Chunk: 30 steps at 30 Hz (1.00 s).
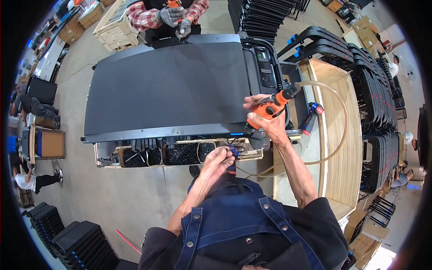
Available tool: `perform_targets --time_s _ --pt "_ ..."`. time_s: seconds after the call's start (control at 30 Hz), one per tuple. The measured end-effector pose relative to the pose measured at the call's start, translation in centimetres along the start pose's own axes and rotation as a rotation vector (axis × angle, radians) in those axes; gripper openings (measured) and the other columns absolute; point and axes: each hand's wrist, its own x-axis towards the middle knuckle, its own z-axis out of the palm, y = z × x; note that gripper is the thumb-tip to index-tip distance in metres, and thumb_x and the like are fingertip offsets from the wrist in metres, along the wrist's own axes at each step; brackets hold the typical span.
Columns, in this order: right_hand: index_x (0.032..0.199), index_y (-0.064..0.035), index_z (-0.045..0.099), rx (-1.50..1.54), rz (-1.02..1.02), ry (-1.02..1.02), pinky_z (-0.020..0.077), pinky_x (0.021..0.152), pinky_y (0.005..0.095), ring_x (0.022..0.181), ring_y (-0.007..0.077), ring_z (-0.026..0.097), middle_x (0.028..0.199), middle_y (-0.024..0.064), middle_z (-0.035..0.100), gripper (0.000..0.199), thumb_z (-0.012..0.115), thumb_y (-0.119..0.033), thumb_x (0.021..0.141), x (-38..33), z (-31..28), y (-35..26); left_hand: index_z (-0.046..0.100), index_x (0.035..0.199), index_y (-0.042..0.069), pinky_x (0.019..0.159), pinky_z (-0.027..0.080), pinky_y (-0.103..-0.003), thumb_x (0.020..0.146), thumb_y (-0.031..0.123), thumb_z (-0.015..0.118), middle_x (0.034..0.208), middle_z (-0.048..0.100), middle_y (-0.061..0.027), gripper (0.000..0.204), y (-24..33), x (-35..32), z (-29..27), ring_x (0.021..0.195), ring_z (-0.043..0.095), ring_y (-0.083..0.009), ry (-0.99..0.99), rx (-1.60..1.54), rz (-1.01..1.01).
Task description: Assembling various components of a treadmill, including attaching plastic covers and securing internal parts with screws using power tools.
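Note:
My right hand (270, 121) grips an orange and black air-powered driver (270, 108), held over the near right corner of a treadmill. A translucent hose runs from the driver's back end. My left hand (218, 162) is closed, fingertips pinched together, just in front of the treadmill's near edge; whatever is between them is too small to make out. Beside those fingertips is a blue and dark tool (233, 151), partly hidden. The treadmill's black running belt (166, 87) lies flat, with a grey side rail (157, 132) along its near side.
Below the near rail sits a wooden tray with compartments of dark screws (183, 154). A red and blue cordless driver (312, 118) lies on the right beside a wooden crate (339, 135). Across the treadmill, a gloved co-worker (171, 17) holds another orange tool. Black frames (378, 103) are stacked at right.

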Motion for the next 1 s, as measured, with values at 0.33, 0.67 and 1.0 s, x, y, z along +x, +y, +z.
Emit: perform_targets --time_s 0.33,0.67,1.0 --pt "0.121 -0.0094 0.053 0.701 0.021 0.147 0.0451 0.108 0.0551 0.100 0.0229 0.064 0.113 0.0074 0.062 0.043 0.072 -0.011 0.082 -4.5 1.1 -0.2 0.062 0.113 0.004 0.077 0.061 -0.033 0.098 0.022 0.066 0.096 0.070 -0.0086 0.024 2.1 -2.1 0.7 0.087 0.071 -0.0219 -0.091 -0.030 0.069" --pt "0.121 -0.0092 0.054 0.750 0.053 0.308 0.0468 0.107 0.0529 0.101 0.0230 0.063 0.115 0.0077 0.061 0.041 0.073 -0.012 0.085 -6.1 6.0 1.8 0.062 0.112 0.005 0.072 0.061 -0.032 0.096 0.019 0.068 0.092 0.069 -0.0082 0.022 6.0 -3.6 -1.8 0.084 0.070 -0.0219 -0.113 0.017 0.053" --pt "0.124 -0.0077 0.052 0.607 0.007 0.451 0.0496 0.104 0.0525 0.099 0.0230 0.064 0.116 0.0097 0.061 0.046 0.074 -0.016 0.085 -5.7 13.5 1.8 0.064 0.113 0.004 0.073 0.061 -0.032 0.097 0.015 0.067 0.096 0.072 -0.0107 0.020 12.1 -4.3 -5.8 0.084 0.072 -0.0221 -0.165 0.040 -0.010"
